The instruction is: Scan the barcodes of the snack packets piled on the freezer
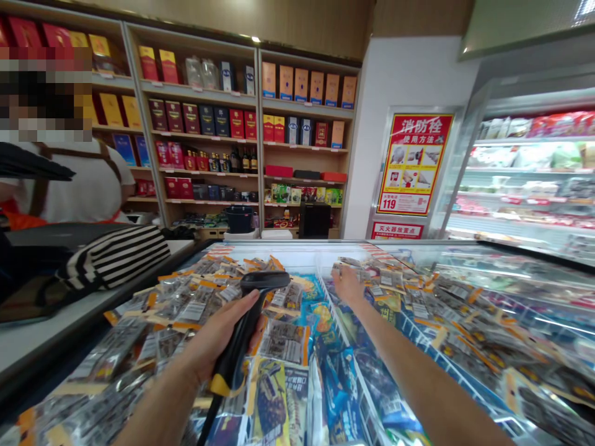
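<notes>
Scanner (pixel 238 341): quantity 1; black, yellow at the handle base, with 1 cable; positioned above the left part of the freezer (pixel 297 255), head tilted up and forward.
Left hand (pixel 218 337): quantity 1; grip clamped around the scanner handle, thumb along its upper side.
Right hand (pixel 349 288): quantity 1; arm extended over the freezer, fingertips at a small packet (pixel 349 262) near the far wall; whether the grip is clamped on it cannot be told.
Orange-edged packets (pixel 193 310): piled on both sides of the freezer; overlapping, exact count not readable.
Wire dividers (pixel 446 360): at least 2 visible, running front to back.
Counter (pixel 28 344): quantity 1, left of the freezer; carries 1 striped bag (pixel 123 254).
Shelf bays (pixel 304 106): 3 visible; right bay, top row, 6 orange boxes (pixel 301 83).
Wall signs (pixel 416 164): 2, one above the other; upper sign, 6 pictures.
Co-worker (pixel 79 186): 1 person, far left.
</notes>
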### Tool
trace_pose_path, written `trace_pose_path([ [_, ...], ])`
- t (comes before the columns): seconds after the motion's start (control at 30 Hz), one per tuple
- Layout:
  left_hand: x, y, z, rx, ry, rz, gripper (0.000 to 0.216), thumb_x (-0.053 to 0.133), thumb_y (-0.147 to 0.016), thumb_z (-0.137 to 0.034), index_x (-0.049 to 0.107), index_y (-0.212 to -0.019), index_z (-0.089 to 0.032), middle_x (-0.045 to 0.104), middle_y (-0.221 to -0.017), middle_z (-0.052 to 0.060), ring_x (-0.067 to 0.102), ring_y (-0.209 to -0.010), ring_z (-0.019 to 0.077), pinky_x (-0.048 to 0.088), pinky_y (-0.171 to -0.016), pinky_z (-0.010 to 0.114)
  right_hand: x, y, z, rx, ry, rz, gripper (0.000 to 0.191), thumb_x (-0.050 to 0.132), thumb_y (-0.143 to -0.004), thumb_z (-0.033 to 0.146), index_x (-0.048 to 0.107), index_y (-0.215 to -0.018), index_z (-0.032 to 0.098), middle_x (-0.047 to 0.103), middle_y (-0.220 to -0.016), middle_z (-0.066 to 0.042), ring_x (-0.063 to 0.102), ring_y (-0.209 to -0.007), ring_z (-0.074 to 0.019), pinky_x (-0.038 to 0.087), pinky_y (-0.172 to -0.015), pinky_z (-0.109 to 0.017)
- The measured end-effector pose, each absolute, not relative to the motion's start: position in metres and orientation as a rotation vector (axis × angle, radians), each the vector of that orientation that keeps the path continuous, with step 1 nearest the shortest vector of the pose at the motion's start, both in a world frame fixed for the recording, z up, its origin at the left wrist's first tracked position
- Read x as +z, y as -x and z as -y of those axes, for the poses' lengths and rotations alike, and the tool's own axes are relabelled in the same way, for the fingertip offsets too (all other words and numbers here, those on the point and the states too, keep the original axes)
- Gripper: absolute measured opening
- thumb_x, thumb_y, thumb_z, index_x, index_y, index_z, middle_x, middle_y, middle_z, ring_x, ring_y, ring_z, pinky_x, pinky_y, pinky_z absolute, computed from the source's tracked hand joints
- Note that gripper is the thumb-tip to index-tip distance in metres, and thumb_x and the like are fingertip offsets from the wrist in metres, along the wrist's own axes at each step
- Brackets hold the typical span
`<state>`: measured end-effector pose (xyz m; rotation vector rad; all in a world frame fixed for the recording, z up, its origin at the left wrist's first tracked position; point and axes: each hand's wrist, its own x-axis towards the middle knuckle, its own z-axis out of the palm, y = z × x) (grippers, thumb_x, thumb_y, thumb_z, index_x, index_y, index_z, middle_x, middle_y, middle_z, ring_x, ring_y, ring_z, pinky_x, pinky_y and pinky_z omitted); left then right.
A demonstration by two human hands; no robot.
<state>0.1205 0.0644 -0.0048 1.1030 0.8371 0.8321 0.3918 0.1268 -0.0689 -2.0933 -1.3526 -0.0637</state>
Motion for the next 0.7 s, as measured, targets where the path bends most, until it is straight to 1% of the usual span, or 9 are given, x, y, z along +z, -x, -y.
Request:
trace_pose_path([
  [0.07, -0.005, -0.122, -0.063, 0.814, -1.096, -0.834, 0.031, 0.05, -0.069, -0.044, 0.053, -0.075, -0.014, 0.053, -0.05, -0.001, 0.043, -0.035, 0.0065, 0.035, -0.034, 0.017, -0.071, -0.421, -0.122, -0.161, 2.211, 1.359, 0.045, 0.028, -0.08, 0.037, 0.043, -0.115, 0.013, 0.035, -0.127, -0.017, 0.029, -0.115, -0.0338, 0.023, -0.086, -0.058],
  [0.13, -0.005, -0.123, -0.063, 0.801, -1.093, -0.847, 0.031, 0.051, -0.068, -0.045, 0.052, -0.07, -0.014, 0.052, -0.049, -0.001, 0.043, -0.035, 0.0062, 0.035, -0.034, 0.017, -0.077, -0.438, -0.117, -0.229, 2.327, 1.435, 0.043, 0.03, -0.079, 0.036, 0.046, -0.113, 0.014, 0.036, -0.127, -0.016, 0.026, -0.117, -0.0346, 0.019, -0.086, -0.06],
  [0.27, -0.008, -0.126, -0.064, 0.808, -1.079, -0.85, 0.03, 0.052, -0.067, -0.045, 0.052, -0.071, -0.015, 0.052, -0.049, -0.002, 0.043, -0.035, 0.0062, 0.034, -0.034, 0.017, -0.092, -0.443, -0.103, -0.264, 2.415, 1.646, 0.041, 0.027, -0.08, 0.037, 0.049, -0.109, 0.018, 0.041, -0.124, -0.011, 0.028, -0.117, -0.0295, 0.018, -0.089, -0.058],
  [0.4, -0.01, -0.127, -0.064, 0.789, -1.083, -0.845, 0.032, 0.053, -0.065, -0.046, 0.052, -0.072, -0.015, 0.051, -0.048, -0.002, 0.043, -0.034, 0.0068, 0.033, -0.033, 0.017, -0.094, -0.429, -0.078, -0.304, 2.348, 1.807, 0.041, 0.024, -0.081, 0.038, 0.049, -0.11, 0.021, 0.046, -0.121, -0.008, 0.035, -0.114, -0.0234, 0.018, -0.092, -0.052],
  [0.5, -0.009, -0.127, -0.064, 0.769, -1.099, -0.831, 0.031, 0.055, -0.064, -0.045, 0.051, -0.069, -0.015, 0.052, -0.048, -0.002, 0.044, -0.035, 0.0075, 0.033, -0.033, 0.018, -0.084, -0.425, -0.059, -0.275, 2.278, 1.872, 0.042, 0.02, -0.083, 0.037, 0.056, -0.1, 0.023, 0.057, -0.106, -0.007, 0.048, -0.101, -0.0208, 0.025, -0.089, -0.046],
  [0.57, -0.008, -0.127, -0.064, 0.764, -1.102, -0.828, 0.031, 0.055, -0.064, -0.045, 0.051, -0.067, -0.015, 0.052, -0.048, -0.002, 0.044, -0.035, 0.0077, 0.034, -0.032, 0.018, -0.075, -0.427, -0.051, -0.21, 2.28, 1.873, 0.047, 0.019, -0.082, 0.04, 0.062, -0.083, 0.022, 0.064, -0.088, -0.007, 0.056, -0.087, -0.0195, 0.033, -0.082, -0.038],
  [0.6, -0.008, -0.127, -0.063, 0.756, -1.101, -0.829, 0.031, 0.055, -0.064, -0.045, 0.051, -0.067, -0.015, 0.052, -0.048, -0.002, 0.044, -0.035, 0.0076, 0.033, -0.032, 0.018, -0.071, -0.43, -0.05, -0.194, 2.3, 1.841, 0.049, 0.02, -0.082, 0.042, 0.063, -0.075, 0.021, 0.065, -0.079, -0.008, 0.058, -0.081, -0.0194, 0.036, -0.077, -0.034],
  [0.63, -0.008, -0.127, -0.063, 0.743, -1.1, -0.827, 0.031, 0.055, -0.064, -0.046, 0.051, -0.068, -0.015, 0.052, -0.048, -0.001, 0.044, -0.035, 0.0076, 0.033, -0.032, 0.018, -0.068, -0.433, -0.05, -0.199, 2.327, 1.783, 0.049, 0.023, -0.081, 0.044, 0.063, -0.07, 0.019, 0.065, -0.075, -0.009, 0.058, -0.078, -0.0197, 0.038, -0.072, -0.032],
  [0.7, -0.009, -0.127, -0.062, 0.733, -1.101, -0.814, 0.031, 0.053, -0.066, -0.046, 0.052, -0.069, -0.015, 0.053, -0.049, -0.001, 0.045, -0.035, 0.0071, 0.033, -0.033, 0.017, -0.064, -0.438, -0.055, -0.233, 2.388, 1.62, 0.045, 0.03, -0.077, 0.049, 0.062, -0.071, 0.017, 0.064, -0.075, -0.011, 0.058, -0.077, -0.0216, 0.039, -0.065, -0.03],
])
